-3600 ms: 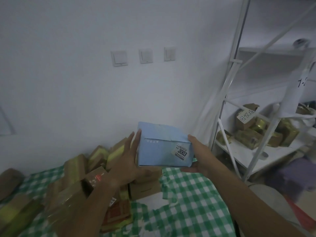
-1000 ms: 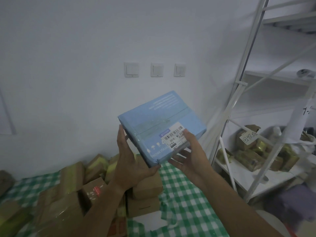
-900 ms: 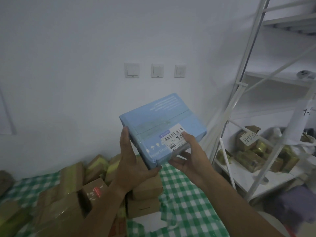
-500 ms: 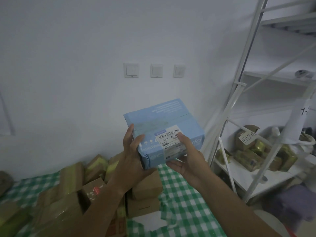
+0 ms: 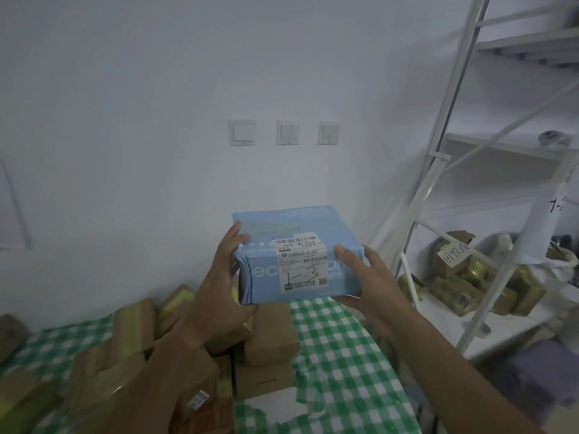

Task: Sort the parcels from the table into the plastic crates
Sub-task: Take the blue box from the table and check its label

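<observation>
The blue parcel (image 5: 297,255) is held up above the desk (image 5: 341,355), gripped between both hands: left hand (image 5: 224,286) clasping its left end, right hand (image 5: 369,283) cupping its right end, thumb on top.

A: What is being held?

B: A light blue parcel (image 5: 300,255), soft-wrapped and box-shaped, raised in the air above the table (image 5: 338,355). A white shipping label (image 5: 302,266) folds over its near top edge, with a barcode and "1-3" handwritten in black.

A: And the other parcels?

B: Brown cardboard parcels (image 5: 269,336), some bound with yellowish tape, lie piled on the table's green checked cloth, from its left edge to its middle.
</observation>
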